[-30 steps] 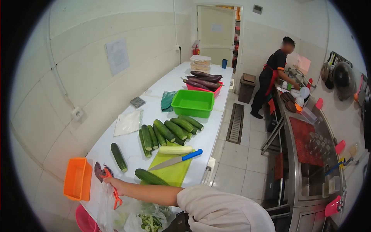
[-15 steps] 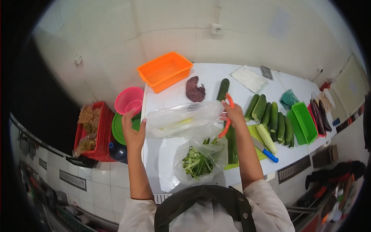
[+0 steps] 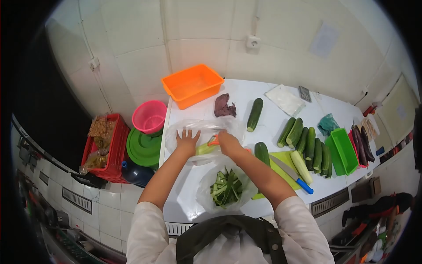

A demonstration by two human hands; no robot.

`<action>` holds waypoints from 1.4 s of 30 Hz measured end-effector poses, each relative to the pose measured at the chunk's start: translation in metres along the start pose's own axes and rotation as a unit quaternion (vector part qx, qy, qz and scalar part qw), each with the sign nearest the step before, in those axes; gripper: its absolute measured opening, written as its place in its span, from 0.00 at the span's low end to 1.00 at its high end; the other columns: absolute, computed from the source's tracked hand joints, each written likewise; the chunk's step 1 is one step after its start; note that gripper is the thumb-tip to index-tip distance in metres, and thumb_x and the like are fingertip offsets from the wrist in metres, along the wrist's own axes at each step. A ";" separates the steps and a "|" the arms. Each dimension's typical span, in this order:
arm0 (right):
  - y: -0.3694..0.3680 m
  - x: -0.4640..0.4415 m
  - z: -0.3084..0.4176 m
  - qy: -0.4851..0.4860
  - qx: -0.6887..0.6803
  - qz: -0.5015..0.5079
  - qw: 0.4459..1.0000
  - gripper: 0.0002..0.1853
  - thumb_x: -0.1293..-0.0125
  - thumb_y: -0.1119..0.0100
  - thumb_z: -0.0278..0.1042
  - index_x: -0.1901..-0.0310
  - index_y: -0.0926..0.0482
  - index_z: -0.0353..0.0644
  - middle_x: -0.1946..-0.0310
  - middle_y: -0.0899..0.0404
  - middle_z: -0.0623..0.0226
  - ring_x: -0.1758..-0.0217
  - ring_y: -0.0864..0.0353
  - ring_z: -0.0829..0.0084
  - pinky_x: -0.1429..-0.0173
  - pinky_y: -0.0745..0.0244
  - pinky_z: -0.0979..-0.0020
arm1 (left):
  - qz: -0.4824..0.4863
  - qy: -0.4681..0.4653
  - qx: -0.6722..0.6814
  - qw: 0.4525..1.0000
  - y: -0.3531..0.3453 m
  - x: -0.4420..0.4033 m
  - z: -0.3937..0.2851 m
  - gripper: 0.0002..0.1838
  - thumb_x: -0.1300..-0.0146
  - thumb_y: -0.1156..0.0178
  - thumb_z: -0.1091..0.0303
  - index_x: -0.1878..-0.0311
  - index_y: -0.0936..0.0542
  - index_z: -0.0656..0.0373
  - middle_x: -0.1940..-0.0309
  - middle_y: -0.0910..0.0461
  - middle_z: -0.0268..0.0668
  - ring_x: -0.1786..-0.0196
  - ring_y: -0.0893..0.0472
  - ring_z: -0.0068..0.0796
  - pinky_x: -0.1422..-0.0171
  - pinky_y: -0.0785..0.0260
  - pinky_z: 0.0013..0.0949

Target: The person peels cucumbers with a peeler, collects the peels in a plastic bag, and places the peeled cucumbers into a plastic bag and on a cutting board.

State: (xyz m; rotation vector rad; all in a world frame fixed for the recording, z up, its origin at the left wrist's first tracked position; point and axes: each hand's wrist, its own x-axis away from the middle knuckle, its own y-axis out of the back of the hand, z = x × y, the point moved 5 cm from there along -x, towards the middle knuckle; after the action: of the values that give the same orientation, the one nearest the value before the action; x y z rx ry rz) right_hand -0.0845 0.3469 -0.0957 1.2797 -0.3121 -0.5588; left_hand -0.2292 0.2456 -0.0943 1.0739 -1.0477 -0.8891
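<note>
Hidden in part by the right hand, right end out of sight: a pale green elongated vegetable, on or inside a crumpled clear plastic bag on the white table. Running sideways, right end slightly farther off. Closed round an orange plastic peeler on the right, blade indistinct. Spread open at left, fingers pointing away, with the left hand; cannot tell any hold.

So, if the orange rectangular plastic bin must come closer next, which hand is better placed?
Probably the left hand: it lies spread on the clear plastic bag, nearer to the orange bin, and seems to hold nothing. The right hand is farther off and grips an orange handheld tool.
</note>
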 end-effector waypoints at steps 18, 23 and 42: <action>0.142 0.026 0.021 -0.035 -0.415 0.114 0.902 0.12 0.45 0.36 0.30 0.60 0.24 0.36 0.70 0.21 0.63 0.72 0.23 0.75 0.74 0.25 0.72 | -0.129 -0.034 0.094 0.987 0.051 0.088 -0.028 0.41 0.50 0.29 0.60 0.31 0.34 0.55 0.30 0.38 0.48 0.28 0.38 0.51 0.28 0.43 0.53; 0.179 0.094 -0.029 -0.139 -0.299 -0.115 0.937 0.11 0.44 0.33 0.31 0.63 0.24 0.37 0.75 0.24 0.67 0.74 0.29 0.74 0.67 0.30 0.71 | -0.174 -0.051 0.313 0.932 0.071 0.086 -0.019 0.35 0.47 0.32 0.68 0.34 0.32 0.58 0.35 0.32 0.49 0.36 0.29 0.47 0.38 0.32 0.41; 0.042 -0.026 -0.136 -0.201 -0.067 0.047 0.976 0.28 0.45 0.34 0.46 0.51 0.25 0.29 0.56 0.21 0.45 0.51 0.21 0.47 0.48 0.25 0.56 | -0.235 0.321 0.679 0.617 -0.061 0.134 0.037 0.43 0.45 0.28 0.54 0.34 0.38 0.69 0.48 0.26 0.50 0.56 0.20 0.33 0.62 0.24 0.33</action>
State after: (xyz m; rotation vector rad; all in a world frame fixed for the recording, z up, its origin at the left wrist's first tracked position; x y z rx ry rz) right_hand -0.0267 0.4797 -0.0897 1.0100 -0.6558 -0.7450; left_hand -0.2326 0.0960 -0.1187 2.7879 -0.6722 0.2089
